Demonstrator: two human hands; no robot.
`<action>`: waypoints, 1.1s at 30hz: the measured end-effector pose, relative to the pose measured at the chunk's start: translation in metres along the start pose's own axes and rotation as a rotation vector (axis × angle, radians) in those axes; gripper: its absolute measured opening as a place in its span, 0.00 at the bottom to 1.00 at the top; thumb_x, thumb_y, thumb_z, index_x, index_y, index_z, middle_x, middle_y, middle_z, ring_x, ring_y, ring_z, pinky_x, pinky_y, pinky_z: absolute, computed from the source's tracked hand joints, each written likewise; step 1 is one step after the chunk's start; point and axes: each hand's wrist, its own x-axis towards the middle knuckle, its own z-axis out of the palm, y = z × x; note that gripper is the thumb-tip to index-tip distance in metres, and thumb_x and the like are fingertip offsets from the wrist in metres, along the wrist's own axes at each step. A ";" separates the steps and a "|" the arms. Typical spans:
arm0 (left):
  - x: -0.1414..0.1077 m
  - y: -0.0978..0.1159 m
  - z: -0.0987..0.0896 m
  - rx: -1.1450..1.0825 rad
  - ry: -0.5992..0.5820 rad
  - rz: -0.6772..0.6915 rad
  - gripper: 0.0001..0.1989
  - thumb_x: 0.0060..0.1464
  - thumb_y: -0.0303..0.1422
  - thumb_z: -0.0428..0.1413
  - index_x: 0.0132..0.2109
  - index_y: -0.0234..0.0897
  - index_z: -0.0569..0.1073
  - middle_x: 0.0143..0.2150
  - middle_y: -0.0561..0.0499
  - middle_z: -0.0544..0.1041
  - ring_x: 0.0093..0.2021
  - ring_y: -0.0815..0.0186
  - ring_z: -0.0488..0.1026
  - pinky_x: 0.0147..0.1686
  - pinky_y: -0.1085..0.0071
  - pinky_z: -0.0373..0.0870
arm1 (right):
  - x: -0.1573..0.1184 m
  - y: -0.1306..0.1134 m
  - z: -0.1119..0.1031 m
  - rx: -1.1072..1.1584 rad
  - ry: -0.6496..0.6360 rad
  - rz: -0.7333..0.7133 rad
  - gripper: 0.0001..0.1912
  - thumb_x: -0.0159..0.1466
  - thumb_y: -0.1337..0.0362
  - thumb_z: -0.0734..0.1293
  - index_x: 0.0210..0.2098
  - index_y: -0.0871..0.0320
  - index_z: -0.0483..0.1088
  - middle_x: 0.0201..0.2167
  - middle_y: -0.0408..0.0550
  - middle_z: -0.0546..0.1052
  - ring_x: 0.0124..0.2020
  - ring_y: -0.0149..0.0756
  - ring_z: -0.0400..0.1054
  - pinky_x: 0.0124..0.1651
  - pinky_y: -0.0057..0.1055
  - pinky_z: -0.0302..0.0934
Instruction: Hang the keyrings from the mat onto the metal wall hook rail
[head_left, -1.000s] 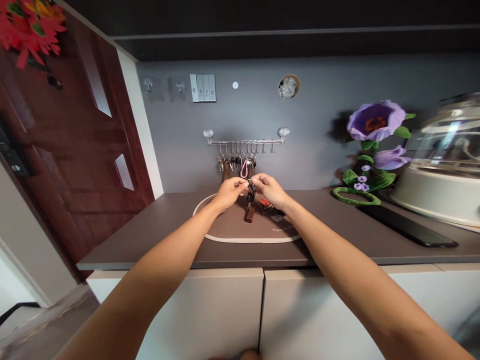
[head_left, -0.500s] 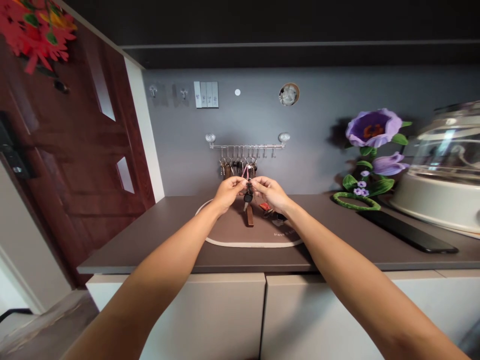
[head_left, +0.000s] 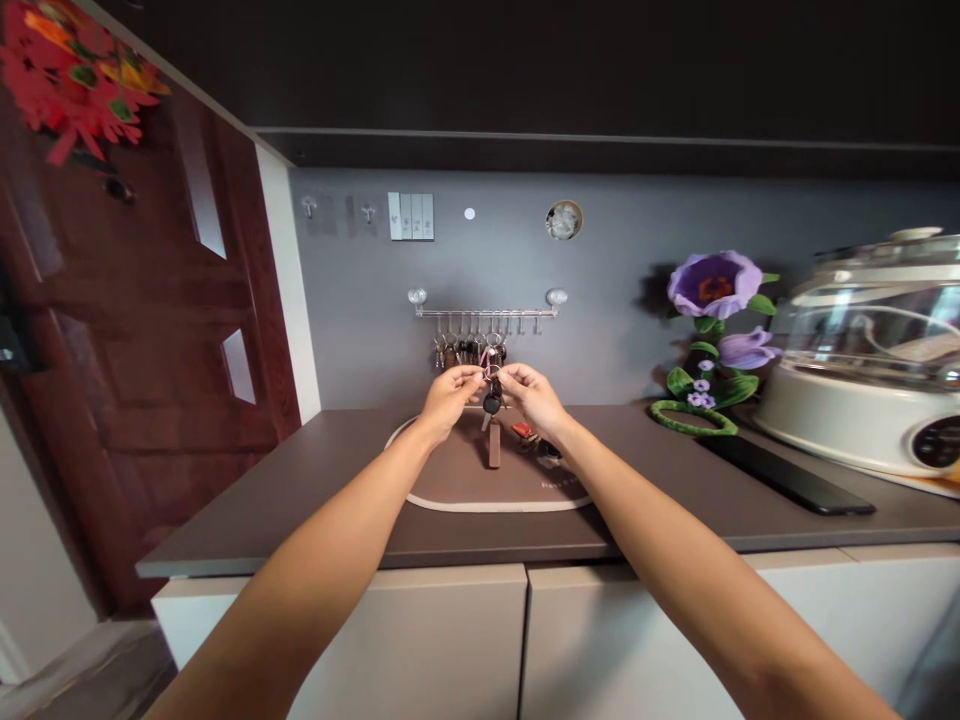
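Observation:
A bunch of keys (head_left: 492, 402) with a brown tag (head_left: 494, 444) dangles between my hands, above a brown mat (head_left: 442, 480). My left hand (head_left: 452, 398) pinches its metal ring from the left. On the other side my right hand (head_left: 531, 395) grips the same ring with thumb and forefinger. A pink strap shows at the ring. Just behind, a clear hook rail (head_left: 487, 314) on the wall carries several hanging key sets (head_left: 450, 352). More keys with a red piece (head_left: 523, 431) lie on the mat beside my right hand, partly hidden by it.
A black phone (head_left: 787, 475) lies on the counter at the right, near purple knitted-looking flowers (head_left: 716, 285) and a cream appliance with a clear dome (head_left: 840, 400). A dark shelf (head_left: 525, 90) overhangs the counter. A red-brown door (head_left: 150, 400) stands at the left.
The camera view has tilted up and turned slightly right. Both hands still hold the ring, now drawn a little more into sight between the fingertips.

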 end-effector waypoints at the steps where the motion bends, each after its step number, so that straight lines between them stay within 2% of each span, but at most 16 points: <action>1: 0.000 0.000 0.000 0.006 0.011 0.001 0.16 0.45 0.38 0.56 0.41 0.33 0.70 0.34 0.48 0.74 0.33 0.70 0.71 0.31 0.74 0.66 | 0.000 0.000 0.001 0.029 0.012 0.004 0.12 0.50 0.58 0.69 0.28 0.58 0.66 0.23 0.39 0.69 0.24 0.24 0.62 0.30 0.24 0.58; 4: 0.000 -0.001 -0.001 0.041 0.053 -0.009 0.14 0.46 0.36 0.55 0.40 0.33 0.70 0.33 0.48 0.74 0.31 0.71 0.70 0.30 0.75 0.66 | 0.002 -0.001 0.002 0.094 0.059 0.014 0.12 0.50 0.57 0.68 0.29 0.57 0.63 0.19 0.37 0.66 0.21 0.24 0.62 0.27 0.23 0.58; 9: -0.001 -0.002 0.000 0.170 0.116 -0.018 0.11 0.47 0.34 0.53 0.37 0.32 0.70 0.30 0.49 0.73 0.29 0.72 0.69 0.29 0.75 0.65 | 0.016 -0.008 -0.001 0.131 0.132 0.064 0.08 0.57 0.59 0.63 0.30 0.56 0.60 0.17 0.37 0.65 0.22 0.27 0.66 0.28 0.26 0.62; 14: -0.002 -0.005 0.002 0.280 0.098 -0.027 0.09 0.47 0.33 0.52 0.35 0.32 0.71 0.28 0.49 0.73 0.27 0.71 0.68 0.29 0.75 0.65 | 0.036 -0.022 -0.005 0.097 0.234 0.081 0.03 0.60 0.66 0.59 0.29 0.57 0.59 0.22 0.39 0.69 0.21 0.25 0.66 0.27 0.26 0.64; 18: -0.002 -0.009 0.002 0.379 0.078 0.020 0.08 0.47 0.32 0.51 0.33 0.32 0.71 0.28 0.49 0.74 0.27 0.70 0.69 0.29 0.74 0.65 | 0.056 -0.029 -0.010 0.051 0.277 0.105 0.04 0.61 0.67 0.58 0.29 0.58 0.60 0.20 0.41 0.69 0.21 0.25 0.66 0.27 0.26 0.64; 26: -0.003 -0.009 0.001 0.617 0.030 0.175 0.07 0.49 0.29 0.49 0.33 0.34 0.72 0.30 0.50 0.75 0.31 0.69 0.70 0.35 0.73 0.66 | 0.093 -0.022 -0.018 -0.016 0.395 0.144 0.10 0.60 0.70 0.56 0.22 0.59 0.58 0.14 0.38 0.63 0.16 0.23 0.61 0.21 0.20 0.59; 33: -0.003 -0.009 0.002 0.689 0.015 0.221 0.08 0.50 0.28 0.48 0.33 0.34 0.72 0.31 0.50 0.75 0.31 0.69 0.70 0.35 0.73 0.66 | 0.101 -0.020 -0.012 0.017 0.528 0.218 0.09 0.61 0.70 0.56 0.24 0.59 0.57 0.14 0.37 0.62 0.16 0.24 0.59 0.21 0.22 0.61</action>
